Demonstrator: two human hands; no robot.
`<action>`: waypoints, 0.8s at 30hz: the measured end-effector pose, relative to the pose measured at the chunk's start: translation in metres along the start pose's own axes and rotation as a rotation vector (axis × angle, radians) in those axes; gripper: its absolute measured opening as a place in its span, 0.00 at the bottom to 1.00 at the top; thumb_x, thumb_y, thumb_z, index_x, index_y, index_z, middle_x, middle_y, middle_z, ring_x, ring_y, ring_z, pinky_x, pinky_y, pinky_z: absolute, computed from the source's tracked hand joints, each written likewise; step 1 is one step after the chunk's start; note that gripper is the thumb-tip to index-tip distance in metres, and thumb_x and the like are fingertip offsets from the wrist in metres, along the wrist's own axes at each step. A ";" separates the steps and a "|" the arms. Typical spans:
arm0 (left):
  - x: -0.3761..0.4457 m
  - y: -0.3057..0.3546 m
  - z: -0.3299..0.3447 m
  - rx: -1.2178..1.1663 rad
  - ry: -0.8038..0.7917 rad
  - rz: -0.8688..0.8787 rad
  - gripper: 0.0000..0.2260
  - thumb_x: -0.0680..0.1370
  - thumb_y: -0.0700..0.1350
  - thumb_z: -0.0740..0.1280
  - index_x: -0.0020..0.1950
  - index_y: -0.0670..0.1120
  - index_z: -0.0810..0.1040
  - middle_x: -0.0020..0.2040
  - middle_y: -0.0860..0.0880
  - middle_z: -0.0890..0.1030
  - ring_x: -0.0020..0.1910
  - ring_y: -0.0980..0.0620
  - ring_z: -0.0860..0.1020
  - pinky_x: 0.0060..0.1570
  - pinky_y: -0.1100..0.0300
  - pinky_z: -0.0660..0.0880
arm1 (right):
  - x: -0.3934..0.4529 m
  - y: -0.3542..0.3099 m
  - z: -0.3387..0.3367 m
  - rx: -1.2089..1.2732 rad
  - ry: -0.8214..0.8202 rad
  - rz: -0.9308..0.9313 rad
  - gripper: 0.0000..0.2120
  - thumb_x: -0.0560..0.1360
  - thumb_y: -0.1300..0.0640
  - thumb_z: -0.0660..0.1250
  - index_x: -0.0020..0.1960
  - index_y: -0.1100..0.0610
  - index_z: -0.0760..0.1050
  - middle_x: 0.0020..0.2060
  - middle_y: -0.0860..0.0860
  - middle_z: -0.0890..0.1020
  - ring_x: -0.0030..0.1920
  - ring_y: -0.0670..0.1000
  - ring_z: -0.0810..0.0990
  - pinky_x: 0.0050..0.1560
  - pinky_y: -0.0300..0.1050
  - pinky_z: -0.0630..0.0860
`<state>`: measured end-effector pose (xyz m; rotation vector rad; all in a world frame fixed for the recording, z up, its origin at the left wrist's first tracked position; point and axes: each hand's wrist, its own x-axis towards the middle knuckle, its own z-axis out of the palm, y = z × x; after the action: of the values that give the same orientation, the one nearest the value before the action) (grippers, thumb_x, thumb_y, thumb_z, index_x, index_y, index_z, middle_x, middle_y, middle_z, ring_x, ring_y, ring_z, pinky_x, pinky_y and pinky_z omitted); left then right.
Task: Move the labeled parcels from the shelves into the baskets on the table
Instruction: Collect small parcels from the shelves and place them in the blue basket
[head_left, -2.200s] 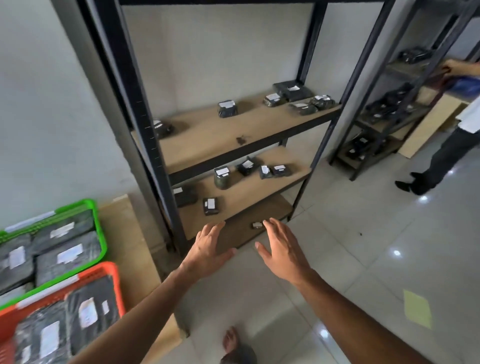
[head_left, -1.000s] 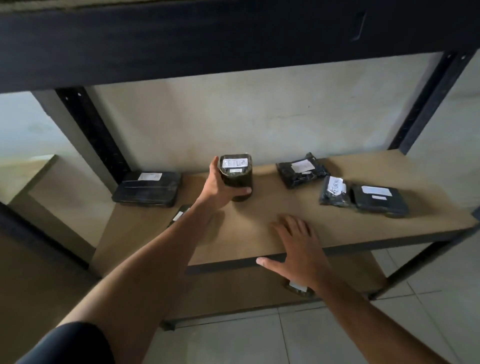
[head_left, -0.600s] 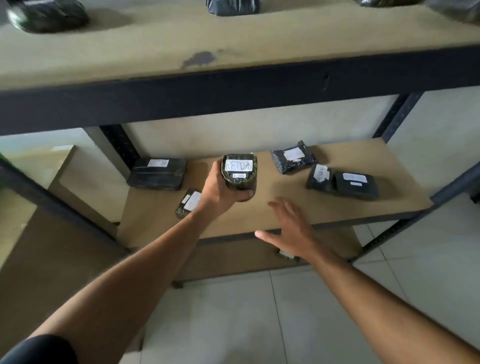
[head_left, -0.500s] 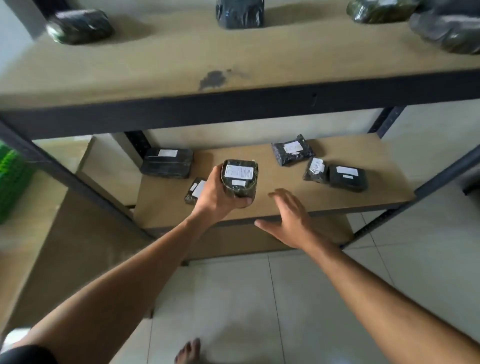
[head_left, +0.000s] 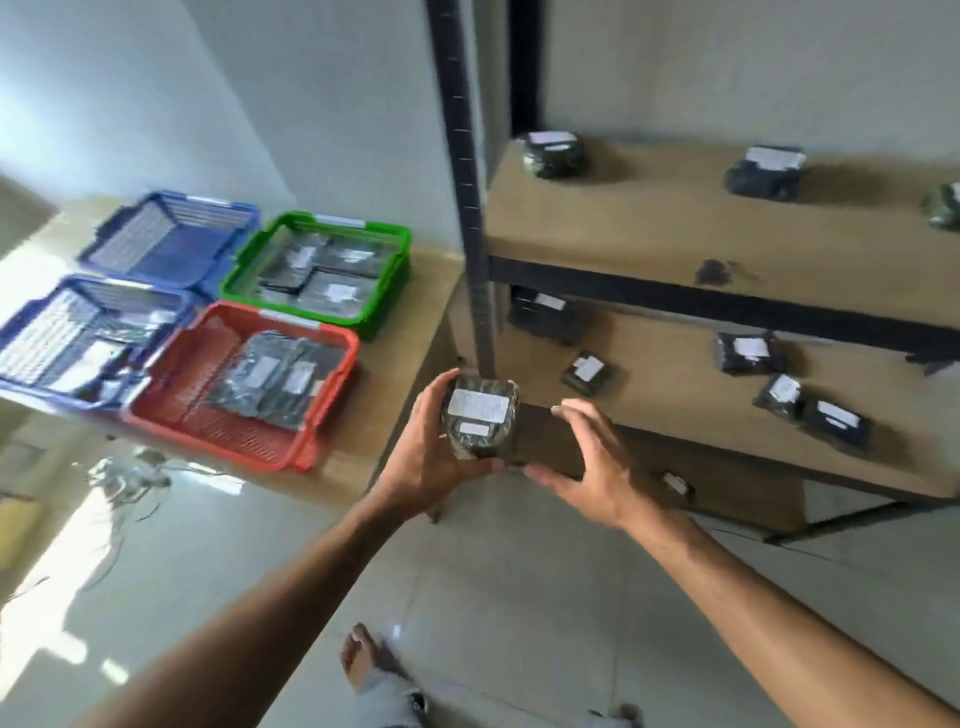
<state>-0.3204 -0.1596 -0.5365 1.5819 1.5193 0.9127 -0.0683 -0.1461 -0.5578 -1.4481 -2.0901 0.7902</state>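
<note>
My left hand (head_left: 423, 457) grips a dark green wrapped parcel (head_left: 480, 418) with a white label, held in front of the shelf's corner post. My right hand (head_left: 587, 462) hovers just right of the parcel with fingers spread, thumb near its lower edge. On the low table to the left stand a red basket (head_left: 332, 353) and a green basket (head_left: 387, 280), each holding several dark parcels, plus two blue baskets (head_left: 171, 228). Several labeled parcels (head_left: 745, 352) stay on the shelves (head_left: 675, 395).
The black shelf post (head_left: 465, 208) rises just behind the held parcel. The nearer blue basket (head_left: 31, 384) holds a few items. Glossy tiled floor lies below, with my foot (head_left: 363, 660) visible. A white wall stands behind the table (head_left: 395, 374).
The parcel has come off the middle shelf in my left hand, clear of the frame. My view has swung left, bringing the baskets into sight. My right hand has closed in beside the parcel.
</note>
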 end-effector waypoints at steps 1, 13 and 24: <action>-0.004 -0.009 -0.032 0.002 0.027 -0.007 0.55 0.60 0.53 0.87 0.79 0.53 0.60 0.72 0.49 0.72 0.71 0.49 0.73 0.67 0.46 0.76 | 0.012 -0.024 0.015 0.012 0.000 -0.011 0.42 0.69 0.29 0.65 0.70 0.60 0.71 0.70 0.54 0.70 0.72 0.52 0.68 0.72 0.44 0.64; -0.052 -0.121 -0.396 0.074 0.153 -0.052 0.47 0.59 0.56 0.85 0.73 0.56 0.64 0.63 0.61 0.76 0.62 0.67 0.75 0.59 0.71 0.72 | 0.162 -0.275 0.216 -0.015 -0.069 -0.103 0.38 0.73 0.29 0.61 0.70 0.56 0.70 0.66 0.51 0.73 0.68 0.51 0.72 0.69 0.44 0.67; -0.008 -0.253 -0.608 0.103 0.222 -0.235 0.49 0.65 0.44 0.84 0.79 0.49 0.58 0.65 0.56 0.74 0.62 0.66 0.74 0.61 0.71 0.72 | 0.307 -0.406 0.388 0.092 -0.183 -0.034 0.34 0.71 0.32 0.60 0.67 0.53 0.73 0.58 0.49 0.76 0.54 0.49 0.77 0.53 0.42 0.70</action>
<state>-0.9758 -0.1396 -0.4769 1.3699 1.8899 0.9105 -0.7000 -0.0420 -0.5397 -1.3318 -2.1743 1.0246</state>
